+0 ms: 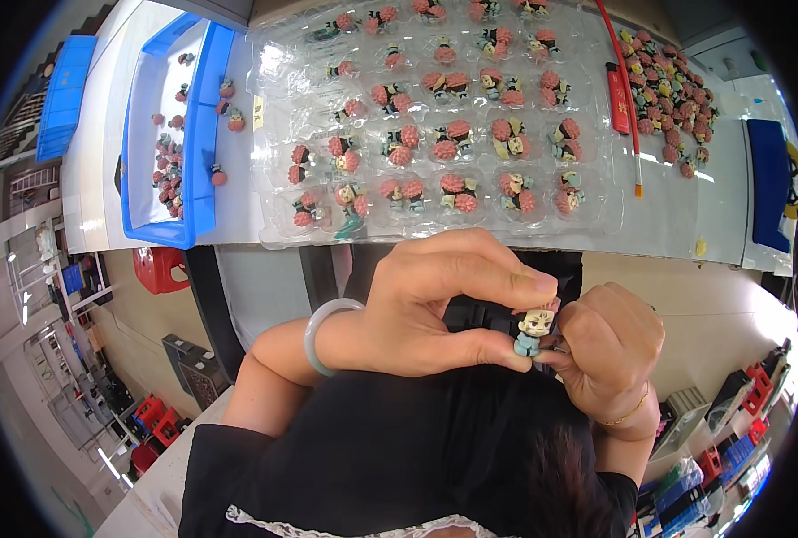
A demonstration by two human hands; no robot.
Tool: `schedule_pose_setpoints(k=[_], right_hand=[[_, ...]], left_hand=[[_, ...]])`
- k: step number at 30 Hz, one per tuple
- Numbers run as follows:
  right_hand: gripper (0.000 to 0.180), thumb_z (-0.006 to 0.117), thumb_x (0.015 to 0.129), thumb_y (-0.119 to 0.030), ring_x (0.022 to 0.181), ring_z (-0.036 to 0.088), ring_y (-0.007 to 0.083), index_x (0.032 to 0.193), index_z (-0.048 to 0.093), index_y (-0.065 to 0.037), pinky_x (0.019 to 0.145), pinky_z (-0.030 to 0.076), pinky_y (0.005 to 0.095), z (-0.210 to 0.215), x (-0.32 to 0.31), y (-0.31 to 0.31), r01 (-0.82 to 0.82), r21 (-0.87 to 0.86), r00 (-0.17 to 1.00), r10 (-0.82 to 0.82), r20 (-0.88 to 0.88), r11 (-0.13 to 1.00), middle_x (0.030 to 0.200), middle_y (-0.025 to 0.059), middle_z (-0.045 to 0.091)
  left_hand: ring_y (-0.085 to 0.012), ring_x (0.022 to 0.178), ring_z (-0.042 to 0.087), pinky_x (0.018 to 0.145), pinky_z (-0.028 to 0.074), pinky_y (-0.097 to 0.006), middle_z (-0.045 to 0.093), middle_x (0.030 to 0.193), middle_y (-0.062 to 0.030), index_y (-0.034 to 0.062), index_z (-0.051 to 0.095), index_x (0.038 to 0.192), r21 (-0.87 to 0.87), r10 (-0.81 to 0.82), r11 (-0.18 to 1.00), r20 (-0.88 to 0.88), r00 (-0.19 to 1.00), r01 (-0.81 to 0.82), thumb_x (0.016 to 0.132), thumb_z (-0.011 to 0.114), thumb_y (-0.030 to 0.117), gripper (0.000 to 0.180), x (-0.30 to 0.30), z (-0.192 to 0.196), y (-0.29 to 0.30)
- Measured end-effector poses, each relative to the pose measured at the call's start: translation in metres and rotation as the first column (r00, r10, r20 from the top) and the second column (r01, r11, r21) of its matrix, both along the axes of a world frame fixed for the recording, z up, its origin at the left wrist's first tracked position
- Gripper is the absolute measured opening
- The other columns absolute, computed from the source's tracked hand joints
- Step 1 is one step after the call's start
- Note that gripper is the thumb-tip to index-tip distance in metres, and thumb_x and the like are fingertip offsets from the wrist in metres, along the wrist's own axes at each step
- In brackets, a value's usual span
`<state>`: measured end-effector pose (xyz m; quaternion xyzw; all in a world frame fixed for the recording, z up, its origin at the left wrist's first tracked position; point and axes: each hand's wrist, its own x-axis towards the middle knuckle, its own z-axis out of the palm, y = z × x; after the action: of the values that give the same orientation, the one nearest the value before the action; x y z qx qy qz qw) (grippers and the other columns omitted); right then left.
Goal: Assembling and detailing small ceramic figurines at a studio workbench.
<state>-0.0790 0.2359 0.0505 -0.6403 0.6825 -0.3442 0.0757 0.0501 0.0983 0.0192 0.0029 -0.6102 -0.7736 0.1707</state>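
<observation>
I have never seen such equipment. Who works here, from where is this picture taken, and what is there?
There is no robot: a person works bare-handed. A fisheye camera, worn on the person's head, looks down, so straight edges appear bent. The left hand pinches a small figure; the right hand touches or nearly touches it. On the table are a clear tray of similar figures, a blue bin with more, a red brush and a heap of small pieces.

I count two hands [430, 300] [612, 345], one figurine [533, 330] between them, one bangle [310, 342], one bracelet [630, 414], one brush [634, 134] and dozens more figurines [671, 99] beyond.
</observation>
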Motion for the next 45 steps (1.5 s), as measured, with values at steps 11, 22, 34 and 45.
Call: schedule_pose_setpoints(k=[11,22,34,45], right_hand=[[0.022,0.063,0.071,-0.020,0.047,0.045,0.0202,0.073,0.051,-0.002,0.044,0.035,0.0266,-0.016,-0.024,-0.001,0.464,0.166,0.849,-0.490,0.198,0.870,0.057,0.0080,0.048],[0.026,0.054,0.079,-0.020,0.059,0.051,0.0187,0.090,0.052,0.003,0.054,0.039,0.0278,-0.048,-0.098,-0.003,0.691,0.276,0.715,-0.689,-0.119,0.668,0.067,0.0103,0.055],[0.013,0.056,0.062,0.003,0.053,0.048,0.0138,0.072,0.058,-0.006,0.049,0.038,0.0243,-0.005,-0.016,0.005,0.523,-0.106,0.690,-0.347,0.635,0.846,0.063,0.0034,0.057],[0.020,0.047,0.078,-0.017,0.056,0.057,0.0233,0.082,0.052,0.003,0.051,0.041,0.0343,-0.043,-0.110,0.011,0.584,0.589,0.781,-0.583,-0.223,0.558,0.061,0.0161,0.054]], left_hand=[[-0.0244,0.092,0.056,0.082,0.047,-0.037,0.049,0.102,-0.0159,-0.0013,0.050,0.103,0.066,0.121,0.990,-0.008,0.993,-0.120,0.065,0.067,-0.002,0.041,-0.003,-0.006,0.005],[-0.0229,0.096,0.053,0.083,0.047,-0.036,0.048,0.103,-0.0147,-0.0028,0.051,0.100,-0.034,0.187,0.982,0.019,0.982,-0.186,0.063,0.066,-0.008,0.041,-0.011,-0.009,0.006],[-0.0195,0.084,0.056,0.073,0.046,-0.027,0.052,0.094,-0.0119,-0.0056,0.053,0.099,-0.474,0.245,0.851,-0.021,0.969,-0.225,0.060,0.070,-0.005,0.042,-0.013,-0.006,0.002],[-0.0230,0.096,0.052,0.085,0.044,-0.037,0.046,0.101,-0.0134,-0.0038,0.050,0.105,0.069,0.109,0.992,0.002,0.994,-0.109,0.067,0.063,-0.006,0.040,-0.021,-0.001,0.011]])
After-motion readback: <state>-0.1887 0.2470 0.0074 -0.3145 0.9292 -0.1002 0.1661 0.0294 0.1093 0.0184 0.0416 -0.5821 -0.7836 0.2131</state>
